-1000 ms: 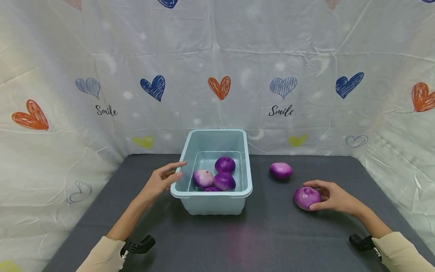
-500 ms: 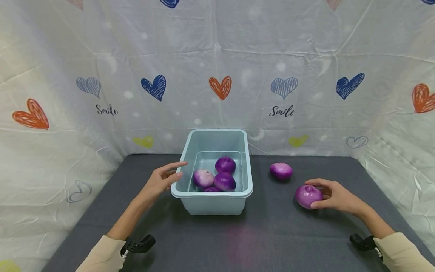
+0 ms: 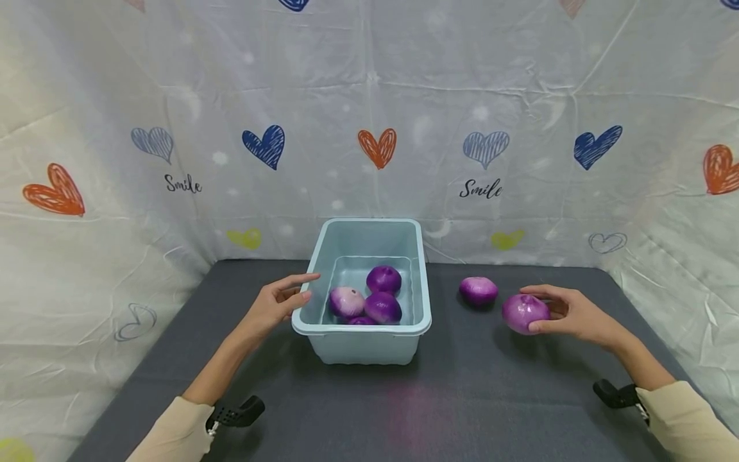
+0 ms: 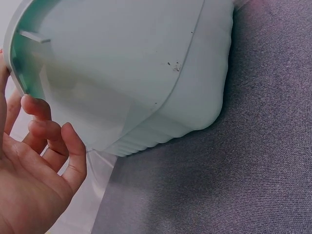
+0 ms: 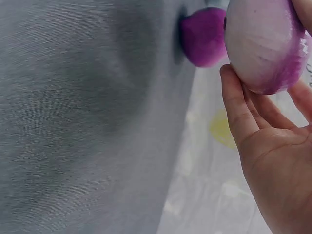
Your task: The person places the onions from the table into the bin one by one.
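In the head view, my right hand (image 3: 577, 314) grips a purple onion (image 3: 522, 313) between thumb and fingers, above the dark table. The right wrist view shows this onion (image 5: 265, 44) close up, pale on one side. A second onion (image 3: 478, 290) lies on the table, farther back and to the left. My left hand (image 3: 277, 301) holds the left rim of a light blue plastic bin (image 3: 369, 346), index finger and thumb over the edge. The left wrist view has the other fingers (image 4: 73, 151) curled outside, below the rim. Several onions (image 3: 383, 308) lie inside the bin.
A dark grey cloth (image 3: 462, 398) covers the table. Behind it and at both sides hangs a pale curtain (image 3: 427, 154) with printed hearts. The bin's far end stands near the table's back edge. Black wrist straps (image 3: 237, 414) sit on both forearms.
The right hand has raised its onion off the table, leaving a shadow below. The left hand and bin have stayed put, and the view has shifted slightly.
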Tool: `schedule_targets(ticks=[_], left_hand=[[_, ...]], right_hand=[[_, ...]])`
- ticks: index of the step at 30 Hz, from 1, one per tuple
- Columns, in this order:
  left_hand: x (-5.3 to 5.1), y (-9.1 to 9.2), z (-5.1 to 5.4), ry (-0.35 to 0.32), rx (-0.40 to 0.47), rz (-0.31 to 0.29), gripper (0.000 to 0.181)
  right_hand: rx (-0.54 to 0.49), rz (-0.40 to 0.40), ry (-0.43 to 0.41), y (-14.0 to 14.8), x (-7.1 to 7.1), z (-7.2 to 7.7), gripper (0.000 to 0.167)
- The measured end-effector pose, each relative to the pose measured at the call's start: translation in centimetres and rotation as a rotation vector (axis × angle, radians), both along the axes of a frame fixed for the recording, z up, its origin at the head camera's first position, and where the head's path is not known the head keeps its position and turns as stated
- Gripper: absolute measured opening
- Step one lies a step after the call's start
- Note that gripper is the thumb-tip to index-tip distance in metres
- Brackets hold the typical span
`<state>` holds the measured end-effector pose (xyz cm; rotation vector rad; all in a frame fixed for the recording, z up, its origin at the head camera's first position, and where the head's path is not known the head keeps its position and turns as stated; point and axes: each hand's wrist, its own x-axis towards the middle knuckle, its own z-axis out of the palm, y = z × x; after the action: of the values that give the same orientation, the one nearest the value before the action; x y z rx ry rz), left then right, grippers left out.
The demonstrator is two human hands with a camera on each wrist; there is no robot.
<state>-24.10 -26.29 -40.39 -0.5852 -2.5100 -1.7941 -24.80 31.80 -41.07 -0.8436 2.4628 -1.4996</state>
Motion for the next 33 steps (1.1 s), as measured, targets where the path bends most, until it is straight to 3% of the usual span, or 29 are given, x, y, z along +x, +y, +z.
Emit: schedule_targets(ticks=[17, 33], left_hand=[[0.2, 0.1, 0.2, -0.009, -0.003, 0.001, 0.044], [0.2, 0.1, 0.1, -0.008, -0.005, 0.008, 0.044]], right_hand=[[-0.008, -0.030, 0.022, -1.9, -1.9, 3.1, 0.061], [-0.012, 0.015, 0.043, -6.9, -5.1, 6.9, 0.062]])
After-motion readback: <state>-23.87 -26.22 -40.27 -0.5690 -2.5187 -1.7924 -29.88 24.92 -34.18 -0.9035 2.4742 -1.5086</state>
